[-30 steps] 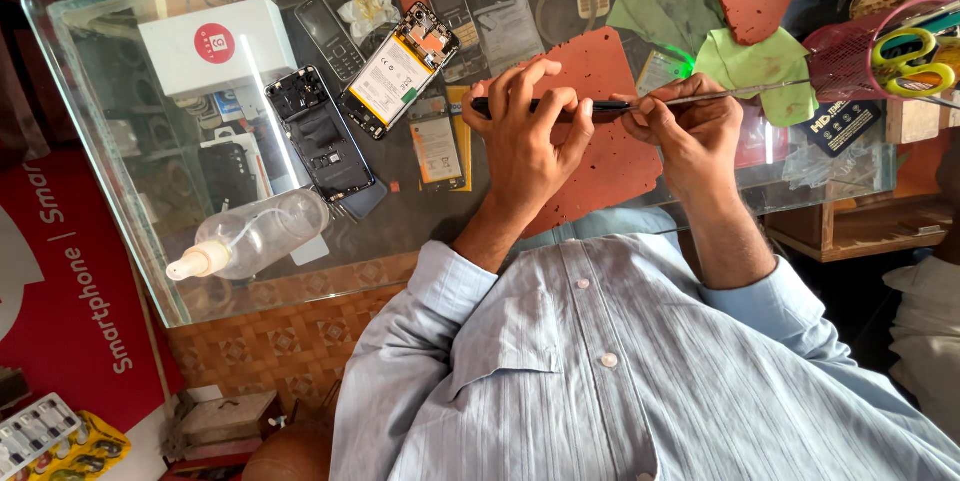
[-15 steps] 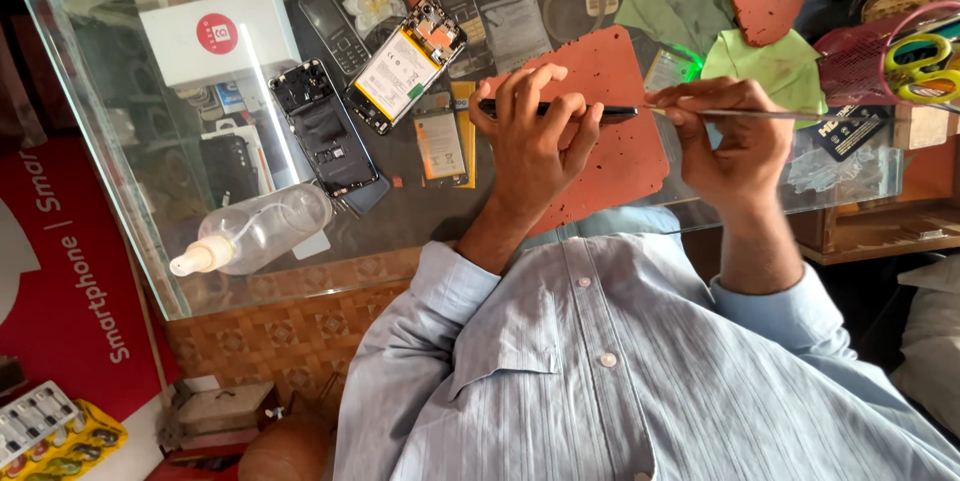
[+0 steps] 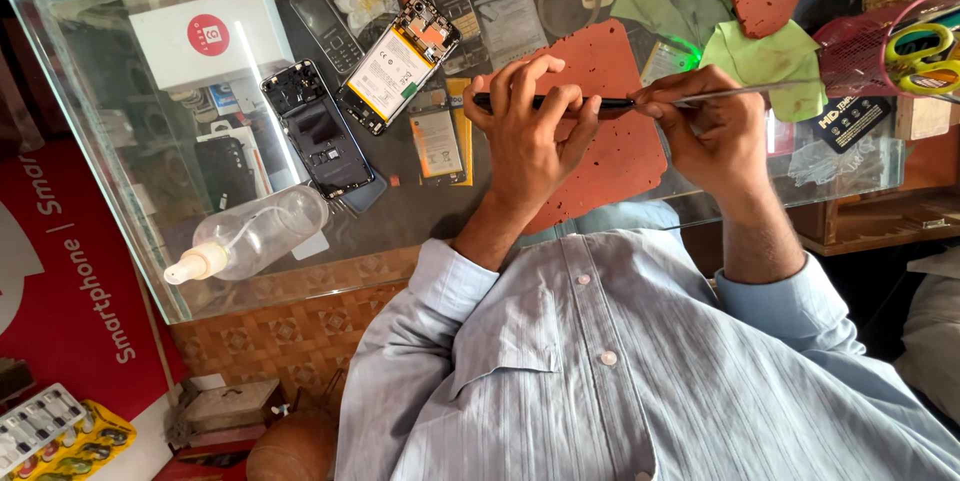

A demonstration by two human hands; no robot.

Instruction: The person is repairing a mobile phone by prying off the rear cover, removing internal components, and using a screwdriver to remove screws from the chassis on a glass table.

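My left hand (image 3: pixel 530 131) grips a thin dark phone (image 3: pixel 548 100) held edge-on above a red work mat (image 3: pixel 625 156). My right hand (image 3: pixel 712 126) pinches a slim metal pry tool (image 3: pixel 760 92) whose shaft runs off to the right. The tool's tip meets the phone's right end between the two hands. Both hands hover over the glass counter (image 3: pixel 120 201), just ahead of my blue striped shirt.
Left of the hands lie an opened phone with a battery (image 3: pixel 400 66), a black phone back frame (image 3: pixel 318 136), a white box (image 3: pixel 215 36) and a clear squeeze bottle (image 3: pixel 250 236). A green cloth (image 3: pixel 760 51) and scissors (image 3: pixel 925 46) in a red mesh holder sit right.
My right hand has shifted a little to the right with the tool, still at the phone's end. My left hand has kept its hold in about the same place.
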